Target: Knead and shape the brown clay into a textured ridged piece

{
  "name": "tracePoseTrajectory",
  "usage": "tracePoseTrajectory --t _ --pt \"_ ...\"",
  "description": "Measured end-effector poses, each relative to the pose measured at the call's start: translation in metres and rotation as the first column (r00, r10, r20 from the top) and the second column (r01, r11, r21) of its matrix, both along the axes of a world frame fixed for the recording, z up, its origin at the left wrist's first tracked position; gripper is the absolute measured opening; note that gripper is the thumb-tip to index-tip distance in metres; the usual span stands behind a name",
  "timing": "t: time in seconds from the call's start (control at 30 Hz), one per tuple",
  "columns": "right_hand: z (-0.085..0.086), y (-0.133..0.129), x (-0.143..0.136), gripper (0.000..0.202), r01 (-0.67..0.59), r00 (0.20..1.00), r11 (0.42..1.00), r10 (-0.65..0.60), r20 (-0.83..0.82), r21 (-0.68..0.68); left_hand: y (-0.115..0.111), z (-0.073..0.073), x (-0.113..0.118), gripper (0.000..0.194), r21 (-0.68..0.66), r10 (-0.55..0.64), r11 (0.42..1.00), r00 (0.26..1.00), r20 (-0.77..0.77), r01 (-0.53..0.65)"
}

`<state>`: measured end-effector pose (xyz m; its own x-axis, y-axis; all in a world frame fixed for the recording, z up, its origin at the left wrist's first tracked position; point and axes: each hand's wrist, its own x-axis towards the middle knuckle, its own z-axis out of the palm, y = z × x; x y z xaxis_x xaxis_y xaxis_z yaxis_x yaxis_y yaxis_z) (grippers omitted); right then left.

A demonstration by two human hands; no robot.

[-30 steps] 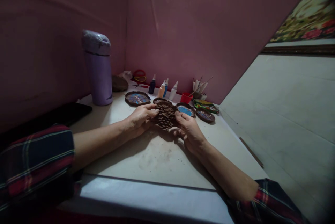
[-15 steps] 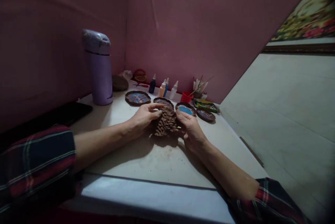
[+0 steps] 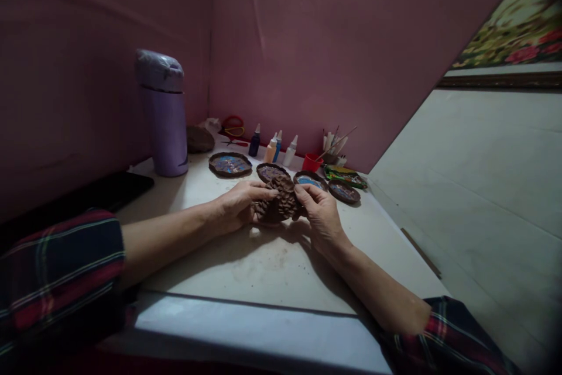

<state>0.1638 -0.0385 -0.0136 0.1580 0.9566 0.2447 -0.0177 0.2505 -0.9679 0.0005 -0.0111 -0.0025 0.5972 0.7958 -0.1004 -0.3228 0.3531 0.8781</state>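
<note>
Between my hands is a brown clay piece (image 3: 281, 199) with a rough, scaly surface, held up over the white tabletop (image 3: 263, 269). My left hand (image 3: 239, 205) grips its left side, the thumb lying across the front. On the right edge, the thumb and fingers of my right hand (image 3: 322, 211) pinch it. Just behind it lie a small brown dish with purplish paint (image 3: 268, 174) and another dish holding blue paint (image 3: 309, 182). The back of the piece and some of my fingertips are hidden.
A purple bottle (image 3: 164, 123) stands at the left, near a brown clay lump (image 3: 199, 138). Further back are scissors (image 3: 235, 142), several paint bottles (image 3: 270, 148), a red cup (image 3: 311, 162) and brushes (image 3: 336, 145). More painted dishes (image 3: 230, 175) flank the middle. Pink panels (image 3: 316, 59) rise behind.
The clay piece has turned and tilted in my hands, and its lower edge sits a little higher. My left thumb now lies further over its front.
</note>
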Motion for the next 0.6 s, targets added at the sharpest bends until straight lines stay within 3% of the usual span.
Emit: tracePoseTrajectory --t 0.4,0.6 --pt "0.0004 -0.0009 -0.0009 0.028 -0.026 0.999 0.999 0.025 0.029 0.023 -0.0005 0.0006 0.0011 0.025 0.068 0.026 0.997 0.999 -0.042 -0.023" --pt "0.0016 -0.0023 -0.0025 0.027 -0.025 0.998 0.999 0.022 0.065 0.037 0.0 -0.0021 0.0037 0.016 0.098 0.122 0.989 0.989 -0.081 -0.114"
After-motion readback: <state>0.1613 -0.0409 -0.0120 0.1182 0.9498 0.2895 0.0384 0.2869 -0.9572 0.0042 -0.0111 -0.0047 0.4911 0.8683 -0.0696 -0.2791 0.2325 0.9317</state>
